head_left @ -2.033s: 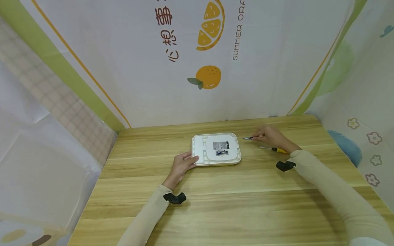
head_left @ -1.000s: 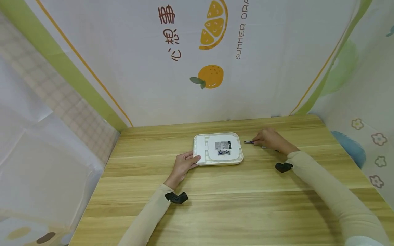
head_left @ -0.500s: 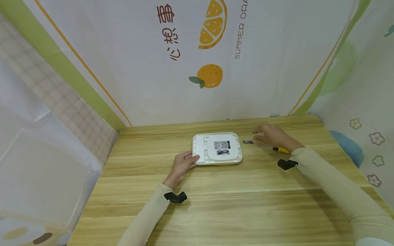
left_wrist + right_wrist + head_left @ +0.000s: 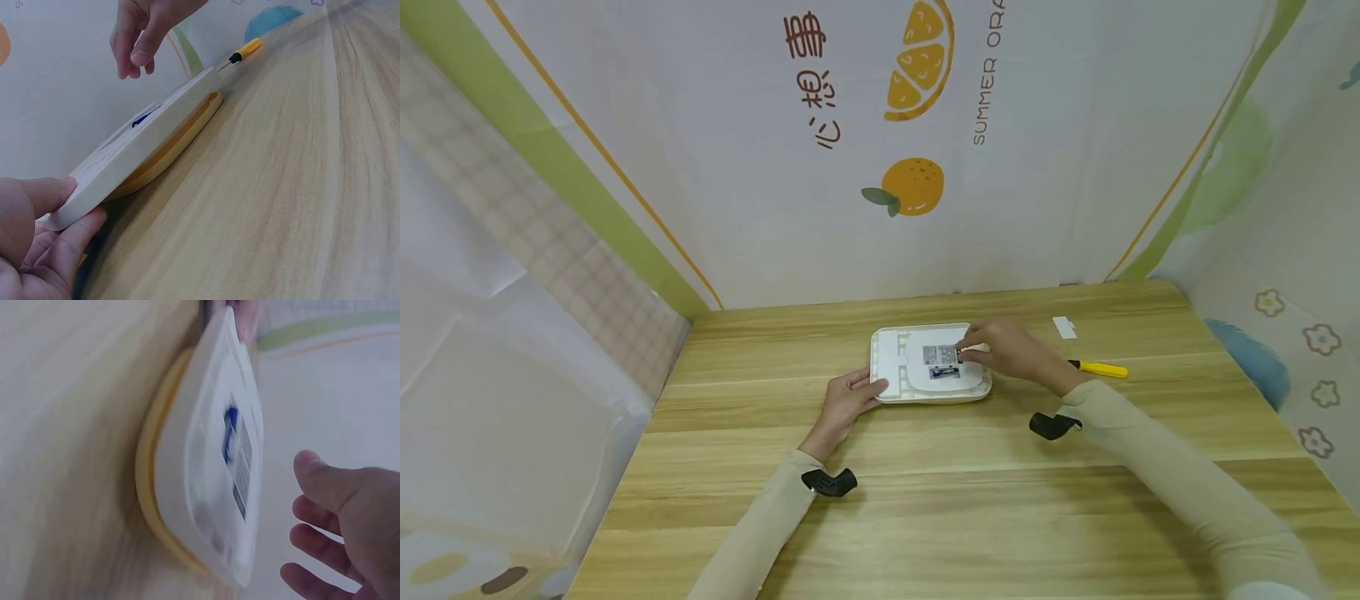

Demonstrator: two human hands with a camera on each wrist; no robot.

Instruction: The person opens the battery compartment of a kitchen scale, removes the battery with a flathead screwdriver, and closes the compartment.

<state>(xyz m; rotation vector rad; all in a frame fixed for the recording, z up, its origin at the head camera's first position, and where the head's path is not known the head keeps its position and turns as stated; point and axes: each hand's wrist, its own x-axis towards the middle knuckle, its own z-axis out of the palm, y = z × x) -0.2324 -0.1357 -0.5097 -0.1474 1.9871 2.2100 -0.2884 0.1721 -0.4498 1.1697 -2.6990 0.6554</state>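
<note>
A white, rounded rectangular device (image 4: 892, 350) lies with its label side up, a yellowish layer beneath it in both wrist views. My left hand (image 4: 844, 407) grips its near left corner, thumb on top and fingers underneath; in the left wrist view that end is tilted up off the table. A battery (image 4: 944, 372) with a blue part sits in the slot below the printed label (image 4: 938, 355). Over the device's right side hovers my right hand (image 4: 1013, 353), thumb and fingers apart with nothing between them in the right wrist view.
Right of the device lies a screwdriver (image 4: 1102, 369) with a yellow handle, its shaft hidden behind the right hand. Farther back is a small white cover piece (image 4: 1064, 327). A printed curtain (image 4: 760, 242) hangs along the table's back edge.
The right hand pinched a second battery, set it down right of the device, let go and moved left over the device. That battery is now hidden; the white cover piece shows. The left hand stays put.
</note>
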